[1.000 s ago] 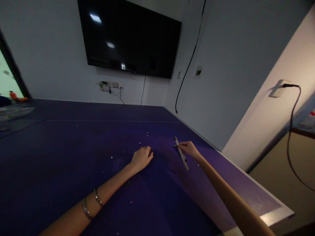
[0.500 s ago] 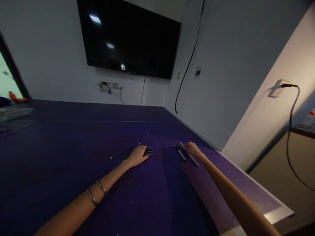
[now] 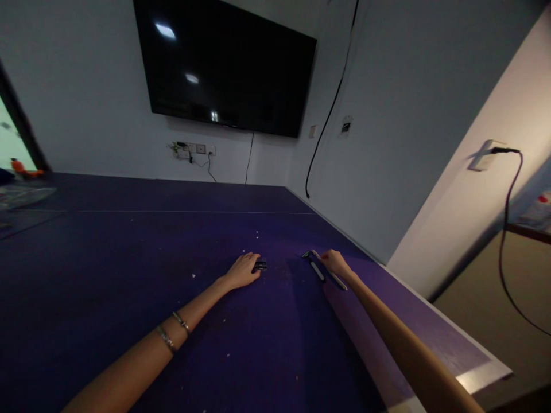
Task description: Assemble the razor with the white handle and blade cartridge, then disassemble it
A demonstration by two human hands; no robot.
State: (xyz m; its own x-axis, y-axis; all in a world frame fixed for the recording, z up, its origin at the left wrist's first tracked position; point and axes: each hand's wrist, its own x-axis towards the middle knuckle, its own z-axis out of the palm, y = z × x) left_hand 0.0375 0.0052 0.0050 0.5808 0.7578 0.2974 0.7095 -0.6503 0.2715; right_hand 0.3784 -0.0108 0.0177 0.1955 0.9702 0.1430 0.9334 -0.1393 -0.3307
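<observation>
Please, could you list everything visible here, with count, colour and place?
Table: one, purple, foreground
Slim stick: one, grey, at right hand
Razor: one, black-grey, left of stick
Small block: one, dark, partly under left hand
Scraps: several, white, across table
Television: one, black, top centre-left
Socket plates: several, pale, below television
Hanging cable: one, black, right of television
Wall socket: one, white, far right
Power cord: one, dark, plugged into wall socket
Orange object: one, orange, far left, unclear
Bracelets: two, silvery, left forearm
Left hand: one, bare, at block
Right hand: one, bare, at stick
</observation>
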